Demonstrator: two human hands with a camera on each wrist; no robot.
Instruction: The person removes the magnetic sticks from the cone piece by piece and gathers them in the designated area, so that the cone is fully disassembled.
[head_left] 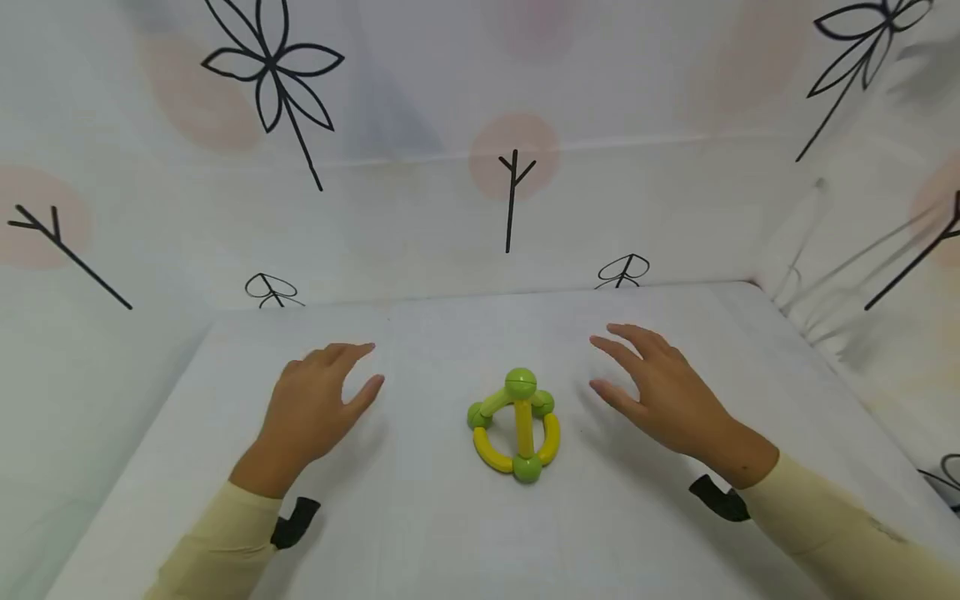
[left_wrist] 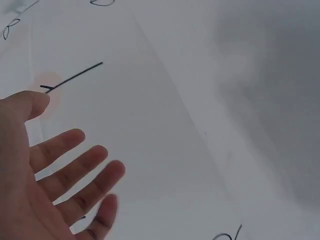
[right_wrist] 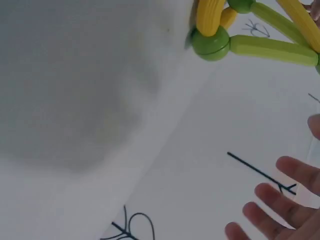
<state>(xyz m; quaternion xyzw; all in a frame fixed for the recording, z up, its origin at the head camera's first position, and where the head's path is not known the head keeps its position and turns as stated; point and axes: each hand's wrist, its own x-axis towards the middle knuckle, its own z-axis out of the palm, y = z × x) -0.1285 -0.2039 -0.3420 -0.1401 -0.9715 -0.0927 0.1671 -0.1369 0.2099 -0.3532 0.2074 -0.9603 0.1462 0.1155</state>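
Observation:
A small toy frame of green balls joined by yellow and green rods stands on the white table, between the two hands. Part of the same toy fills the top right of the right wrist view. To its left, my left hand hovers above the table with fingers spread and thumb apart, holding nothing. On the other side, my right hand is held up likewise, fingers loosely extended toward the toy but not touching it. The left wrist view shows the left hand with its palm bare.
The white-covered table ends at a back wall of white cloth printed with black plant drawings and pale pink circles. Similar cloth hangs at both sides. A black strap piece shows by the left sleeve, another by the right.

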